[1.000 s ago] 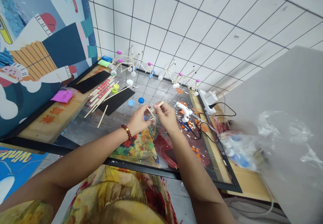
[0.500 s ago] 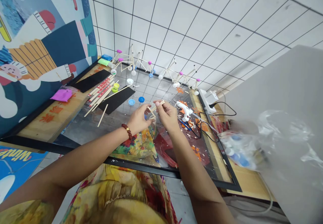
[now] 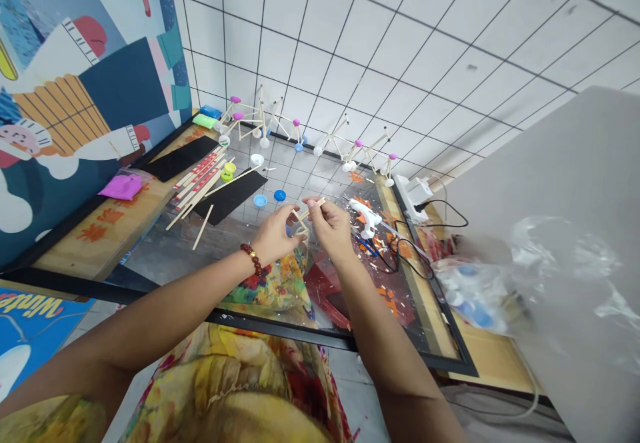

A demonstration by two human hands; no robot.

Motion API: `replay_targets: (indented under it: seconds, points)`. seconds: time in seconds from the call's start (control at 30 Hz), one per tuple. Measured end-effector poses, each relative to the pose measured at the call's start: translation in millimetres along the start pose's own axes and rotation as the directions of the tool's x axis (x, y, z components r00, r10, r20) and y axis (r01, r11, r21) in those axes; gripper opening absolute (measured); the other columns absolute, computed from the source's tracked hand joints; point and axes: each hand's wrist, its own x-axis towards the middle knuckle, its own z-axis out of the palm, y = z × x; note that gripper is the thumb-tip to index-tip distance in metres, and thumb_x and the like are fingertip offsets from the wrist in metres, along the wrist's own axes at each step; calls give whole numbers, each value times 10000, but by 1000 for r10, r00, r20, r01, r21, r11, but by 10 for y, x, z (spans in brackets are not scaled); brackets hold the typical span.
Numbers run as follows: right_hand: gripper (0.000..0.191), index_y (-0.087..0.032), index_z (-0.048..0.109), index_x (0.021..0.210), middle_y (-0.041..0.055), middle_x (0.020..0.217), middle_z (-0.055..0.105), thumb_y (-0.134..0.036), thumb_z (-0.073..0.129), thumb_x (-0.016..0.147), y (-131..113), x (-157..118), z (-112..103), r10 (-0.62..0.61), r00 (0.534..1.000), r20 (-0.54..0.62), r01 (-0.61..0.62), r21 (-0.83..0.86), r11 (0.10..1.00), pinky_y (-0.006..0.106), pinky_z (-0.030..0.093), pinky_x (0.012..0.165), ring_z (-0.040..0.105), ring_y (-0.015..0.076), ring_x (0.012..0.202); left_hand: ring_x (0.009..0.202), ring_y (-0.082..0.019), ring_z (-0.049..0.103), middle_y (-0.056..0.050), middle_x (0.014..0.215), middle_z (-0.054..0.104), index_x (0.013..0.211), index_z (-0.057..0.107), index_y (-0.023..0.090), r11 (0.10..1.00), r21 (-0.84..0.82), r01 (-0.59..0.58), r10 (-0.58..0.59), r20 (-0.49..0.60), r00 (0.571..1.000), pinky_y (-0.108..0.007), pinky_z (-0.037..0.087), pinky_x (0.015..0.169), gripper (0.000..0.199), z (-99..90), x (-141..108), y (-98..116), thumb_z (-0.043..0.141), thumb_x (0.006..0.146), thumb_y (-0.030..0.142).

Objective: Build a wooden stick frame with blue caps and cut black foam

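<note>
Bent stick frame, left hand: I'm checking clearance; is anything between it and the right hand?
Only the stick pinched by the right hand, pointing toward the frame; whether they touch is unclear. No other obstacle shows.

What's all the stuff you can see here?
Table: one, black-edged, centre
Mural: one, multicoloured, left
Stick models: several, pale, table's back
Loose sticks: many, pale-and-red, left
Sheets: two, black, left
Packet: one, pink, far left
Dome: one, dark blue, centre
Dish: one, light blue, beside dome
Glue gun: one, white, right
Power strip: one, white, right
Held sticks: several, pale, centre
Bracelet: one, dark red, centre
Left fingers: several, bare, centre
Right fingers: several, bare, centre
</note>
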Motion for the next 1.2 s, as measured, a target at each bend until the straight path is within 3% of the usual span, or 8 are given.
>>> replay_targets:
  seconds: [0.5, 1.2]
  points:
    - [337, -174, 646, 753, -28, 580, 515, -423, 489, 917, 21, 3, 5, -35, 999, -1, 34, -76, 997, 237, 362, 557, 469, 116, 552, 835, -195, 610, -21, 872, 629, 1096, 552, 188, 999, -42, -9, 10, 7, 1000, -328, 473, 753, 471, 8, 1, -18, 733, 662, 185]
    - [295, -192, 647, 811, -1, 687, 630, -399, 475, 934, 73, 17, 21, -103, 994, 38, 106, -63, 992, 261, 430, 631, 572, 143, 638, 818, -191, 603, -22, 865, 626, 1034, 549, 185, 998, -35, -49, 48, -11, 999, -322, 470, 738, 408, 14, 4, -44, 730, 668, 204]
